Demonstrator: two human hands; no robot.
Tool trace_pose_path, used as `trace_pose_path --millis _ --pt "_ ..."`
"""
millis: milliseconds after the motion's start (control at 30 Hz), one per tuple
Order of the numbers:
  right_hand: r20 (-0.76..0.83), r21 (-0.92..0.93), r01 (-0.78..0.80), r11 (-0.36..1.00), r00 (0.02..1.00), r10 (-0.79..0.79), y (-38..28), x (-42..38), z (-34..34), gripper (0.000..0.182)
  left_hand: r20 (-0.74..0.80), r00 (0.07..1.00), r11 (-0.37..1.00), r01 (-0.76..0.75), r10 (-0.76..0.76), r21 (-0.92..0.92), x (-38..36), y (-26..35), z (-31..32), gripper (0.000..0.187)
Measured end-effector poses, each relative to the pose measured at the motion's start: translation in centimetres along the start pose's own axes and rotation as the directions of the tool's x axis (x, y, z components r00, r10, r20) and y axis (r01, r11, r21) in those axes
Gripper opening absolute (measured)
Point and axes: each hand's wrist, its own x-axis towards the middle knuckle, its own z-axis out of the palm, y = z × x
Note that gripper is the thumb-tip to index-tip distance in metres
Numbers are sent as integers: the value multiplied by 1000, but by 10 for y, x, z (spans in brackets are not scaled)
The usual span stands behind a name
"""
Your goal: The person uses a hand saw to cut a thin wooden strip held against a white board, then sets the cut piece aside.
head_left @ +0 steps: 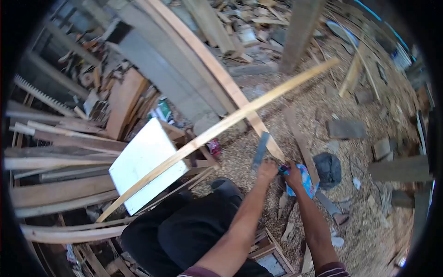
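Note:
My right hand is closed on a bright blue and pink patterned bag, which looks like plastic or cloth. Close to its left, my left hand has curled fingers; what they grip is hard to make out. A dark flat strip, like a blade, lies just beyond my left hand, its lower end at the fingers. Both hands are near the lower end of a long pale wooden board. Another long wooden strip crosses over that board.
A white panel stands left of my legs, under the wooden strip. Stacked planks fill the left side. On the shavings-covered ground lie a black plastic bag, a wooden-handled tool and a wood block. A post rises behind.

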Motion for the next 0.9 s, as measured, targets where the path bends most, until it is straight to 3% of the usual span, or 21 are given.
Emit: trace_pose_path --millis 67,100,167,233,267,300,333,367,433,500,533,567,600,633,700,733,800,867,900 --pt "66 11 -27 1000 997 26 11 -3 -8 90 -37 999 996 23 -20 87 -2 21 -4 27" --pt "6 -17 27 1000 1000 -27 -13 13 -24 91 -102 995 993 12 0 121 -4 6 -39 26" --pt "-117 90 191 977 977 -180 -23 -9 -23 82 -208 957 979 200 -203 -39 -15 18 -33 23" --pt "-162 161 228 960 966 -202 -12 5 -9 86 -292 917 959 231 -271 -164 -33 19 -61 20" --pt "-94 4 27 1000 995 -26 -21 11 -17 85 2 974 965 226 -228 -129 -51 18 -100 19" --pt "-148 91 185 979 974 -170 -51 -4 -38 84 -96 925 921 348 -368 -174 -31 16 -81 20" --pt "-150 100 266 959 956 -250 -73 -10 -50 80 -133 888 891 412 -440 -191 -52 -10 -104 20" --pt "-158 187 350 918 933 -324 -93 -16 -60 74 -163 885 890 397 -436 -227 -73 -28 -126 21" --pt "-173 276 483 831 875 -451 -150 -17 -72 69 -236 882 901 345 -407 -264 -132 -52 -187 24" --pt "-381 149 708 691 686 -620 -194 -28 -81 56 -302 893 924 248 -334 -290 -195 -52 -243 27" --pt "-468 -17 741 672 587 -660 -219 -32 -80 47 -328 899 932 189 -291 -309 -225 -47 -262 28" --pt "-456 -25 761 649 569 -685 -247 -39 -85 47 -492 807 929 178 -326 -325 -274 -50 -282 22" --pt "-410 90 802 591 570 -712 -277 -43 -93 45 -582 725 910 149 -367 -387 -295 -67 -287 21" --pt "-358 202 821 535 570 -739 -307 -50 -99 43 -600 681 871 116 -419 -477 -330 -75 -300 23" --pt "-308 145 885 442 465 -830 -368 -77 -112 41 -647 599 822 34 -472 -568 -402 -90 -302 25" --pt "-229 168 885 433 463 -856 -394 -82 -116 40 -697 548 830 -12 -461 -558 -432 -105 -295 25" --pt "-133 188 887 422 448 -884 -440 -94 -120 38 -781 396 812 -132 -483 -568 -482 -136 -266 24" --pt "-62 154 929 337 350 -935 -478 -113 -110 34 -767 246 742 -203 -593 -639 -522 -163 -225 22" --pt "-31 151 927 343 352 -936 -492 -124 -105 34 -749 153 722 -199 -645 -662 -539 -172 -200 24"
